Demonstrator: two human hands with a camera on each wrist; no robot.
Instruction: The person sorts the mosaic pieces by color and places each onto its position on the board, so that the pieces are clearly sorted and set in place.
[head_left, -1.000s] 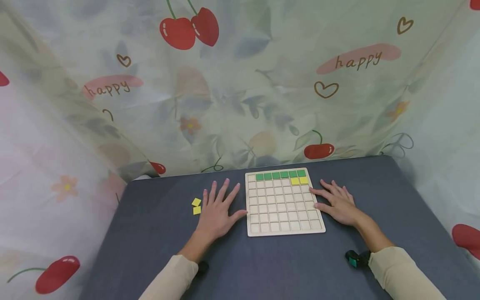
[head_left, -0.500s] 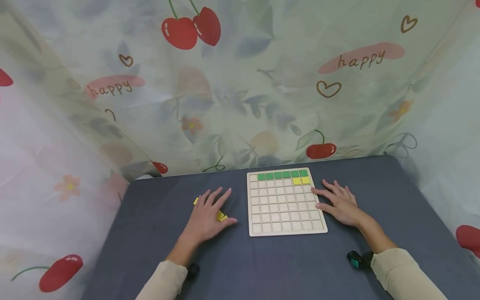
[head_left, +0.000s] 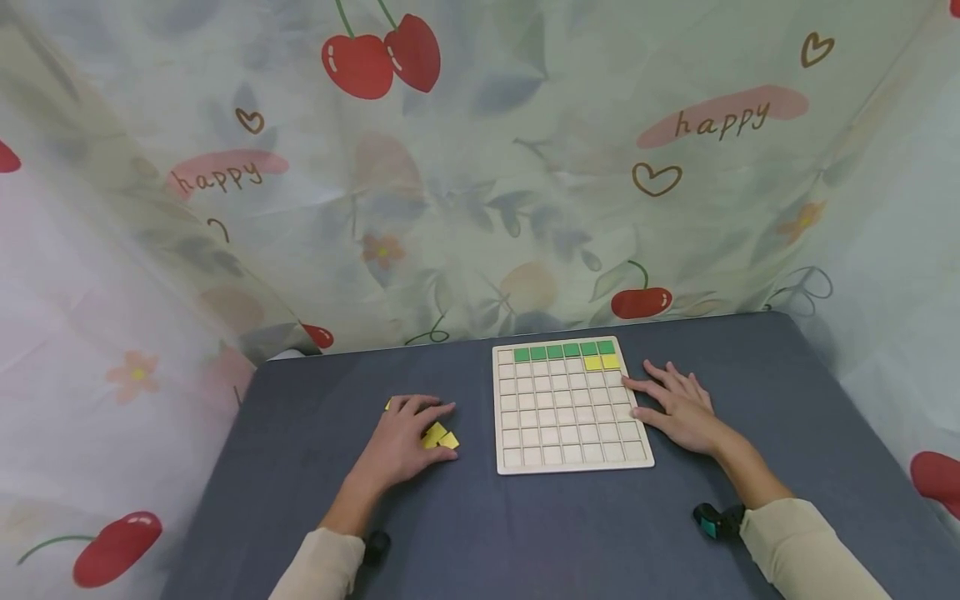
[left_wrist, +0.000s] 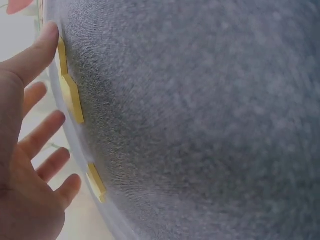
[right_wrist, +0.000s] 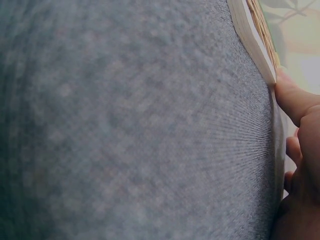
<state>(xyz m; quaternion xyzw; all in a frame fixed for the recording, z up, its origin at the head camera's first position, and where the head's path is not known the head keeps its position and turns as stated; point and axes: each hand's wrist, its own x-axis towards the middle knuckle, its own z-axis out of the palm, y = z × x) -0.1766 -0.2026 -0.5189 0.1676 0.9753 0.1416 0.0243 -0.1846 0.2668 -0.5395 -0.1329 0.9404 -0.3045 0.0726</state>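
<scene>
My left hand (head_left: 393,443) is over a loose group of yellow square tiles (head_left: 448,440) left of the board, its fingers loosely bent and apart from the thumb. In the left wrist view, yellow tiles (left_wrist: 73,99) lie on the cloth near the thumb, and another tile (left_wrist: 96,182) lies by the little finger. Some tiles are partly hidden behind the hand. A pale wooden grid board (head_left: 567,417) lies flat in the middle. The fingertips of my right hand (head_left: 678,414) touch its right edge; the right wrist view has the thumb (right_wrist: 292,95) against the board's side.
Several green tiles (head_left: 555,352) fill most of the board's top row, and two yellow tiles (head_left: 602,362) sit at the right of the second row. A dark cloth (head_left: 570,533) covers the table. A patterned curtain (head_left: 480,208) hangs behind it.
My left hand has moved left and toward me from beside the board, and its spread fingers have bent. Yellow tiles now show between thumb and forefinger. The right hand stays put.
</scene>
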